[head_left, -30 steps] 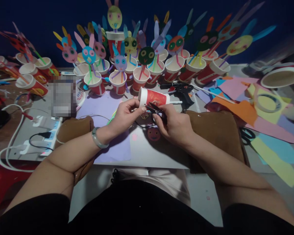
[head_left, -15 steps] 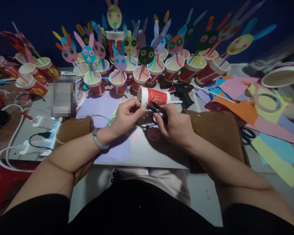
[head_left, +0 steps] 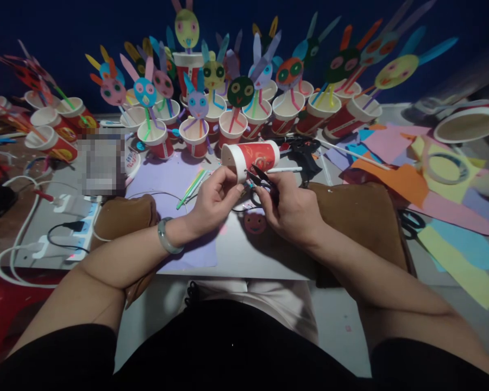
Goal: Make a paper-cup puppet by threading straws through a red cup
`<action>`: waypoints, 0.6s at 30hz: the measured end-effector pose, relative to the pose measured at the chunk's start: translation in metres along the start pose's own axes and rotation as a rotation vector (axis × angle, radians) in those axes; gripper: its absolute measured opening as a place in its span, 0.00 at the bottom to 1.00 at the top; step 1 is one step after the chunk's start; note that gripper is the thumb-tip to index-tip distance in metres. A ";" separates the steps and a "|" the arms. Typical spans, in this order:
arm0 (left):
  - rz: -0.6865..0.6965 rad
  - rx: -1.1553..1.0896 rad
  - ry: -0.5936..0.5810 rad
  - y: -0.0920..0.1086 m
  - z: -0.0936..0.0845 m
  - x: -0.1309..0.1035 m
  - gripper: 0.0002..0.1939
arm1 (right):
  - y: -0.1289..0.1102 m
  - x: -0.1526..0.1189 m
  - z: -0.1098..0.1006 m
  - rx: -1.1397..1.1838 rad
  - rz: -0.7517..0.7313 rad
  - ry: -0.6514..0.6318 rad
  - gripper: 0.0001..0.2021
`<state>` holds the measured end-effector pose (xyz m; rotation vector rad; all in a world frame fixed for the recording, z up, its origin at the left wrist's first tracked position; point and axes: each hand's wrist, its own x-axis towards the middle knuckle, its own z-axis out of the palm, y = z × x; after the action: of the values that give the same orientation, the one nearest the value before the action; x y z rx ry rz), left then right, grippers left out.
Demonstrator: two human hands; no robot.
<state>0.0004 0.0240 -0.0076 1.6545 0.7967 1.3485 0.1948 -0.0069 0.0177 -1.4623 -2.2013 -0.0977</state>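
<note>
A red and white paper cup [head_left: 261, 155] lies on its side, its white rim to the left, with my left hand [head_left: 214, 203] pinching that rim from below. My right hand [head_left: 294, 209] grips black-handled scissors [head_left: 264, 182], whose blades point left at the cup's rim. Below the hands, a small round pink face [head_left: 255, 221] lies on the table. A white stick [head_left: 287, 170] extends right from behind my right hand's fingers. Several green and white straws [head_left: 191, 190] lie left of my left hand.
Many paper cups [head_left: 195, 133] holding rabbit-faced straw figures stand along the back. Brown cushions [head_left: 354, 217] sit under both forearms. Coloured paper [head_left: 399, 179], a tape roll [head_left: 446, 167] and other scissors [head_left: 411, 224] lie right. At left is a power strip [head_left: 81, 231] with cables.
The cup has shifted slightly left and turned a little, its rim now tilting more. My left hand has moved slightly with it. The scissors stay beside the rim.
</note>
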 end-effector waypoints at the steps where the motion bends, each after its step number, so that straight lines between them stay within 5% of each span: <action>1: 0.021 0.031 -0.008 -0.001 -0.001 -0.001 0.13 | 0.000 0.000 0.000 0.001 0.005 0.000 0.21; 11: 0.080 -0.001 0.005 -0.002 0.002 0.001 0.09 | 0.002 0.000 -0.002 0.047 -0.035 0.087 0.17; 18: 0.138 0.140 0.009 0.002 -0.015 0.014 0.07 | 0.011 0.002 0.002 0.341 -0.048 0.277 0.13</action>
<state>-0.0110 0.0385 0.0010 1.8423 0.8101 1.4236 0.2032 0.0000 0.0148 -1.1346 -1.9173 0.0547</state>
